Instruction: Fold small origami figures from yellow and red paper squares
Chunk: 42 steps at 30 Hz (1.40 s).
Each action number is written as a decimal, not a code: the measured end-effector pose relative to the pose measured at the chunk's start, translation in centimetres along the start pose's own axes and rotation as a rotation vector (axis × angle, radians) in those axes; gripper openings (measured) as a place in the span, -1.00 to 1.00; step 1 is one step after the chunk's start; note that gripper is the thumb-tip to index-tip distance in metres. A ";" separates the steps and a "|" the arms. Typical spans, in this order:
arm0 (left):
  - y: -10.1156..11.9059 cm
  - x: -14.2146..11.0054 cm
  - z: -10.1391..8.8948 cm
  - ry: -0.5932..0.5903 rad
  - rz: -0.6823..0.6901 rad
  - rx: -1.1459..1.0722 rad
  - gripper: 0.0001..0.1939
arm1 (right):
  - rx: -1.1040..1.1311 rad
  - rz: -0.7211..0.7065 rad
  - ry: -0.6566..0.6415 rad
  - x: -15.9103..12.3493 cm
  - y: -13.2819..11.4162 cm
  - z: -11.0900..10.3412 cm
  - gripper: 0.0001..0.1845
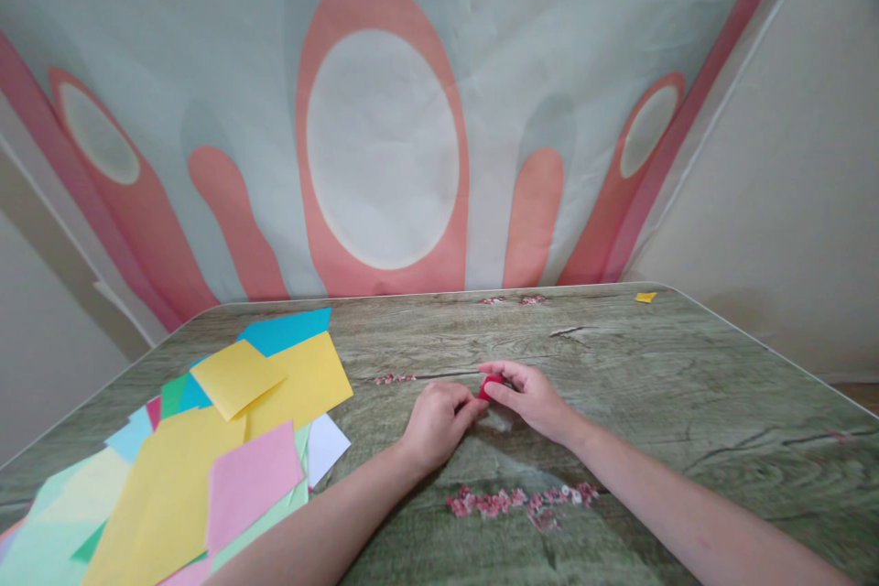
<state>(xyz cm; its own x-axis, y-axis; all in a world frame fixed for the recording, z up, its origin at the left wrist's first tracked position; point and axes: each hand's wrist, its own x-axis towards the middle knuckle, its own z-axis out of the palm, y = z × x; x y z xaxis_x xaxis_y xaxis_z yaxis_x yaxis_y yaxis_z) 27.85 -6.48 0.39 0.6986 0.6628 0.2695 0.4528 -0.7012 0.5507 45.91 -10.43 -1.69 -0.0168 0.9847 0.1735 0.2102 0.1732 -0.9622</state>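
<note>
A small red piece of what looks like folded paper (489, 386) is held just above the middle of the table. Closed around its right side, my right hand (534, 403) grips it between thumb and fingers. My left hand (439, 426) is curled, with its thumb and fingertips at the lower left edge of the red piece. The left fingers are pressed together there, and they partly hide what they pinch.
To the left, sheets of coloured paper (171, 467) lie in an overlapping pile. A small yellow scrap (645, 298) rests near the far right corner. The wood-patterned table (687, 403) has printed pink flowers. Behind it hangs a grey and coral printed backdrop (494, 64).
</note>
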 end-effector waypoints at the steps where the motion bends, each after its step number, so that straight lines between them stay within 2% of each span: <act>1: 0.0 0.0 0.0 -0.006 0.013 0.006 -0.66 | -0.046 -0.011 -0.001 0.0 0.0 0.0 -0.67; 4: -0.1 0.0 0.1 -0.017 0.041 0.017 -0.67 | -0.174 -0.063 0.008 0.0 -0.4 -0.1 -0.79; 10: -0.2 0.0 0.4 -0.022 0.030 -0.016 -0.68 | -0.185 -0.079 -0.004 0.0 -0.7 -0.1 -0.70; 15: -0.6 0.0 0.4 -0.016 -0.049 -0.213 -0.63 | -0.052 -0.031 0.046 0.0 -0.7 -0.2 -0.63; 17: -0.7 0.1 0.4 0.004 -0.090 -0.288 -0.61 | -0.021 -0.015 0.014 0.1 -0.7 -0.1 -0.62; 20: -0.9 0.2 0.5 0.027 -0.133 -0.361 -0.60 | -0.066 -0.018 -0.050 0.0 -0.5 0.0 -0.64; 22: -1.0 0.2 0.6 0.023 -0.141 -0.381 -0.60 | -0.117 -0.035 -0.047 0.0 -0.3 0.0 -0.66; 27: -1.1 0.2 0.8 -0.015 -0.121 -0.364 -0.62 | -0.161 -0.057 -0.031 -0.1 -0.1 -0.1 -0.68; 34: -0.5 0.2 0.2 -0.052 -0.034 -0.293 -0.63 | -0.075 -0.039 -0.008 0.1 -0.1 -0.1 -0.68; 38: -0.4 0.3 0.3 0.023 -0.065 -0.365 -0.70 | -0.136 -0.045 0.025 0.0 -0.2 0.0 -0.68; 42: -0.9 0.3 0.7 0.093 -0.160 -0.517 -0.75 | -0.212 -0.079 -0.031 -0.2 -0.6 0.3 -0.69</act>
<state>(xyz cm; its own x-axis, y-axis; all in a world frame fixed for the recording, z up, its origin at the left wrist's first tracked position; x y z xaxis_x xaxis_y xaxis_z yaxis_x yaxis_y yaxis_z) 28.06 -5.83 -0.52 0.5804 0.7878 0.2062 0.2022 -0.3847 0.9006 45.50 -10.77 -1.22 -0.0705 0.9690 0.2367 0.4079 0.2445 -0.8797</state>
